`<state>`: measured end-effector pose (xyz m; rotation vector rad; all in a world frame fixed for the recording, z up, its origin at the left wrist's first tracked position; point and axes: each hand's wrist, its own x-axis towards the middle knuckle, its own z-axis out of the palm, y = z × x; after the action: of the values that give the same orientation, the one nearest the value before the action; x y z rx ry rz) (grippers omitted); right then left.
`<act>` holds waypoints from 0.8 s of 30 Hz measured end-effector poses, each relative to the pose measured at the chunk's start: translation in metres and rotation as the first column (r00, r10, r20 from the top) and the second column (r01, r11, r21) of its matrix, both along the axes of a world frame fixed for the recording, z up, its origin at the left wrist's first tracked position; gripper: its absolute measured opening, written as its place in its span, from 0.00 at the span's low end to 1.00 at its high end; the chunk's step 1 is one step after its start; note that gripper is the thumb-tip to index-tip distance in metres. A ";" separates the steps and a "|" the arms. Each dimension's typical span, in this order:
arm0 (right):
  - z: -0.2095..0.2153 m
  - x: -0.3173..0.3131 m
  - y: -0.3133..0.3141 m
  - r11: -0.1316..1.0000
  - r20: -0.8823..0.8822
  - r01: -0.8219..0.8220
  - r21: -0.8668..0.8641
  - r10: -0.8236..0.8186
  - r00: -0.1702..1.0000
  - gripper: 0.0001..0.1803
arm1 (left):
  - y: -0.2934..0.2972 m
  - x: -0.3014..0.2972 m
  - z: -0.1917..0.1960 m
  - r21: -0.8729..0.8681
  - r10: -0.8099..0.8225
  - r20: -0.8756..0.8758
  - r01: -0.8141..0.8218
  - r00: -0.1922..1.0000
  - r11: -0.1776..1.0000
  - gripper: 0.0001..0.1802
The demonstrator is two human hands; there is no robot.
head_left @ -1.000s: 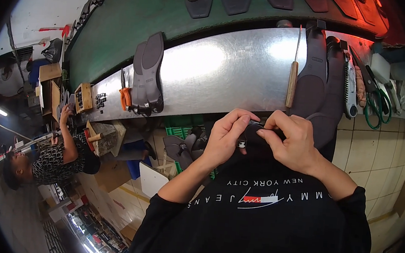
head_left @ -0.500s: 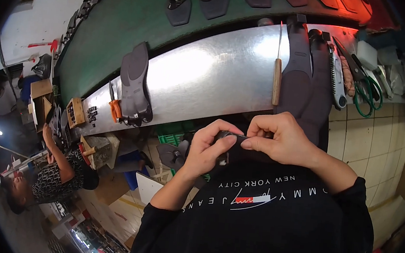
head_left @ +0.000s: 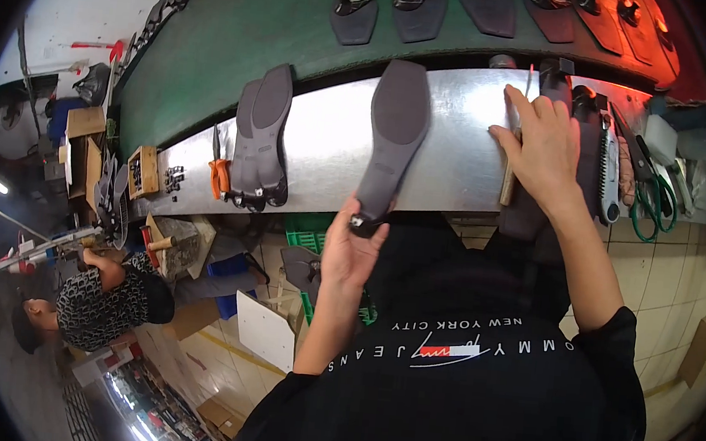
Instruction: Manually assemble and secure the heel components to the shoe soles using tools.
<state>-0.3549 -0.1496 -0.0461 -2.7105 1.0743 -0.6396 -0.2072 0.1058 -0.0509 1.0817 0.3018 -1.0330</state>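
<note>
My left hand (head_left: 352, 250) is closed round the near end of a long dark grey sandal sole (head_left: 397, 119), where a small shiny black piece shows. The sole points away from me above the metal bench strip (head_left: 327, 134). My right hand (head_left: 544, 145) is stretched over an awl (head_left: 507, 188), thumb and forefinger apart. Its wooden handle is partly covered by that hand, and the thin spike shows beyond the fingers. More dark soles (head_left: 525, 223) lie under and beside the right hand.
Overlapping soles (head_left: 259, 145) and orange-handled pliers (head_left: 219, 177) lie to the left. At the right are green-handled scissors (head_left: 657, 197) and a cutter knife (head_left: 610, 188). Several soles with straps (head_left: 419, 16) line the green table (head_left: 217, 49). A person (head_left: 107, 296) works far left.
My hands have parted from close together before my chest. The left now holds the sole out over the metal strip; the right has reached forward over the awl. The view has shifted.
</note>
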 end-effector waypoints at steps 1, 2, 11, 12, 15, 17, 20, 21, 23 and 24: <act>-0.002 0.002 0.002 1.000 0.001 -0.010 0.003 0.010 1.000 0.20 | -0.003 -0.003 -0.003 -0.003 0.014 -0.057 -0.015 0.998 1.000 0.25; -0.004 0.005 0.003 1.000 0.012 -0.005 0.013 0.005 1.000 0.20 | -0.009 -0.005 -0.002 -0.005 0.033 -0.112 -0.034 0.993 0.999 0.24; 0.040 -0.022 0.077 0.388 0.530 -0.572 0.723 0.221 0.819 0.23 | -0.024 -0.012 0.003 -0.196 0.038 -0.587 -0.187 0.809 0.963 0.11; 0.045 -0.022 0.085 0.173 0.470 -0.493 0.852 0.159 0.868 0.26 | -0.034 -0.019 0.008 -0.142 0.067 -0.566 -0.177 0.822 0.974 0.11; 0.025 -0.024 0.101 0.139 0.526 -0.528 0.838 0.049 0.849 0.30 | -0.051 -0.037 0.016 -0.126 0.045 -0.521 -0.129 0.852 0.984 0.12; 0.020 -0.024 0.101 0.179 0.527 -0.533 0.827 0.085 0.846 0.29 | -0.050 -0.037 0.012 -0.219 -0.039 -0.542 -0.096 0.840 0.971 0.12; 0.014 -0.022 0.104 0.213 0.577 -0.582 0.784 0.093 0.811 0.27 | -0.052 -0.041 0.013 -0.287 -0.094 -0.524 -0.072 0.846 0.955 0.13; 0.011 -0.023 0.106 0.243 0.611 -0.610 0.754 0.080 0.787 0.25 | -0.052 -0.041 0.013 -0.292 -0.085 -0.544 -0.093 0.835 0.952 0.14; 0.013 -0.024 0.105 0.272 0.647 -0.639 0.720 0.072 0.759 0.23 | -0.053 -0.043 0.016 -0.297 -0.075 -0.561 -0.116 0.825 0.948 0.14; 0.018 -0.026 0.101 0.109 0.620 -0.613 0.782 -0.042 0.783 0.21 | -0.055 -0.046 0.021 -0.283 -0.071 -0.569 -0.114 0.819 0.952 0.14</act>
<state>-0.3805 -0.0488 -0.0277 -1.3057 0.3935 -0.3017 -0.2530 0.0504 -0.0302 0.4589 0.6177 -1.3272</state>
